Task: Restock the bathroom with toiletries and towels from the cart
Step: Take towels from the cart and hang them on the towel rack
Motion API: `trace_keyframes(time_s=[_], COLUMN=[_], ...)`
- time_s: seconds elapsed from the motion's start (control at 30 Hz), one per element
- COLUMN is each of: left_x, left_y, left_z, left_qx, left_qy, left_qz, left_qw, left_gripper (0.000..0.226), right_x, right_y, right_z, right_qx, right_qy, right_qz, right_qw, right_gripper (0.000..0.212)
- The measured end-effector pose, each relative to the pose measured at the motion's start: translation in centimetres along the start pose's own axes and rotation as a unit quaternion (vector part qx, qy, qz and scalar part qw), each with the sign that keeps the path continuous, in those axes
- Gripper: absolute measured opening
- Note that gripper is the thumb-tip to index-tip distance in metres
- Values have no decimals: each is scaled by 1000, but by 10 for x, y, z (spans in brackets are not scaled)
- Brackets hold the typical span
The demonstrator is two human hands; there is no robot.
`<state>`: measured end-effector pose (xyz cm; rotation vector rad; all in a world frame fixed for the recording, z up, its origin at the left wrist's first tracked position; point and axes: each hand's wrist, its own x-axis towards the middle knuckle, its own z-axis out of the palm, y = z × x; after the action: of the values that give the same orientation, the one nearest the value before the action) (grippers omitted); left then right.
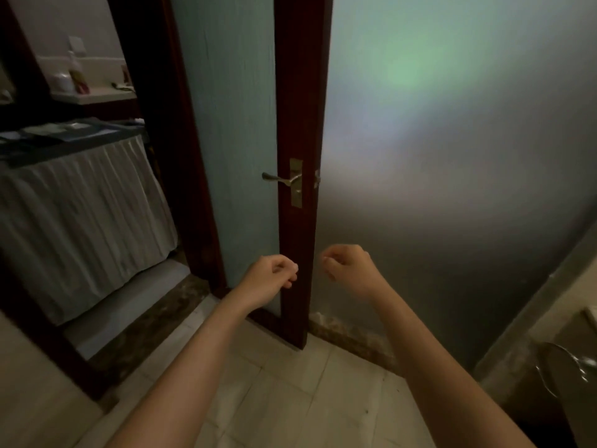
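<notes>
**Head cam: both hands empty at the bathroom door**

Head view, looking down at tiled floor [284, 392] from what seems the bathroom side. Door [232, 124] swung open with its edge toward the camera, lever handle [277, 179] sticking out left; probably left open so trips in and out stay easy. Left hand [271, 276] and right hand [349, 266] raised in front of the door edge, near each other but apart, fingers loosely curled in, clamped on nothing. Looks like a between-trips pose, so guessing a walk out to fetch supplies.

Cart [80, 195] parked just past the threshold, draped in a pleated white skirt, flat packets [51, 130] lying on top, too dim to identify. No towels visible. Frosted glass panel [452, 140] filling the right side, chrome fixture [568, 367] at lower right.
</notes>
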<state>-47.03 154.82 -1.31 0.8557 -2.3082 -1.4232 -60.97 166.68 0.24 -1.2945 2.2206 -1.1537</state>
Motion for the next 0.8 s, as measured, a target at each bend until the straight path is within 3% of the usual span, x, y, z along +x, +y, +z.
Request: trace_keyframes(time_s=[0.37,0.63,0.8], left_x=[121,156,189], left_y=[-10,-69,-106], left_z=[-65,-151,-238], left_qx=[-27,-34,-11], left_qy=[154,238,278], left_qz=[-39,-124,-120], left_qw=[987,963,953], left_gripper=[18,20,19], right_x=[194,302,379], right_y=[9,-35,-83], right_z=[40,124,198], right_qx=[169,177,179], right_qy=[-128,-235,-273], right_qz=[-28,-53,-88], right_qw=[977,954,941], right_gripper=[33,30,26])
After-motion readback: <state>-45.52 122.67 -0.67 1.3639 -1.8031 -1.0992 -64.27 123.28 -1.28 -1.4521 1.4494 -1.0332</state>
